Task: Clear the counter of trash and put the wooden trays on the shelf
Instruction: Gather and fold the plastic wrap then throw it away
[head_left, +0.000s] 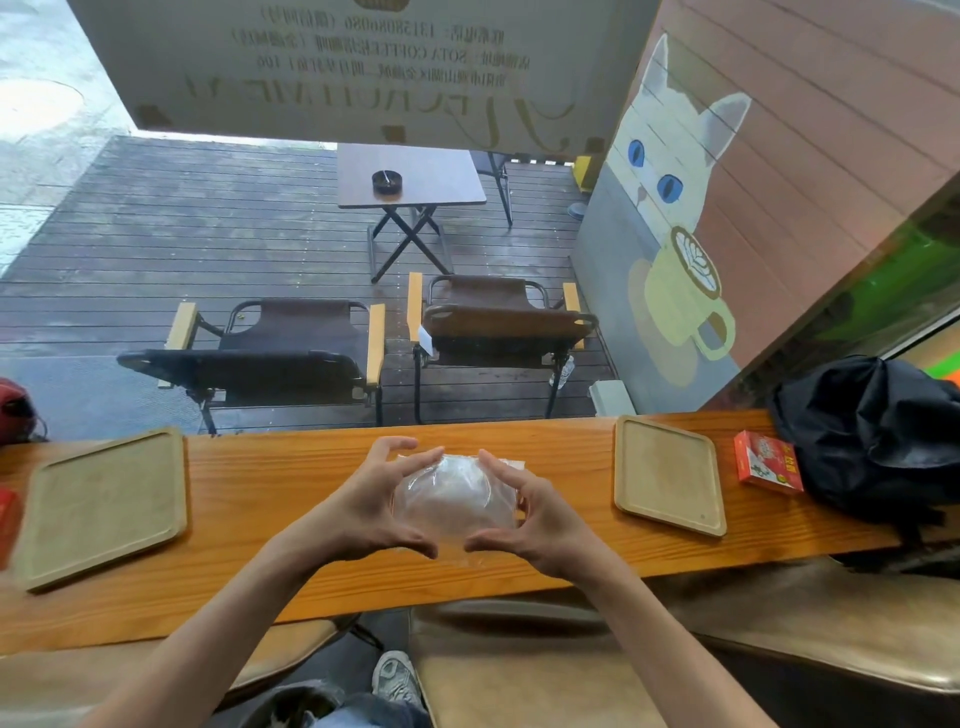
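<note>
On counter (311, 519): plastic bag (452, 496) btwn hands.

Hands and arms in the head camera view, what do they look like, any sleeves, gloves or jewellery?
Both forearms are bare up to the bottom edge of the picture, so no sleeves show. The left hand and the right hand wear no gloves, and no rings, watch or bracelet can be seen on the wrists or fingers. The fingers are slender, with short nails.
</note>
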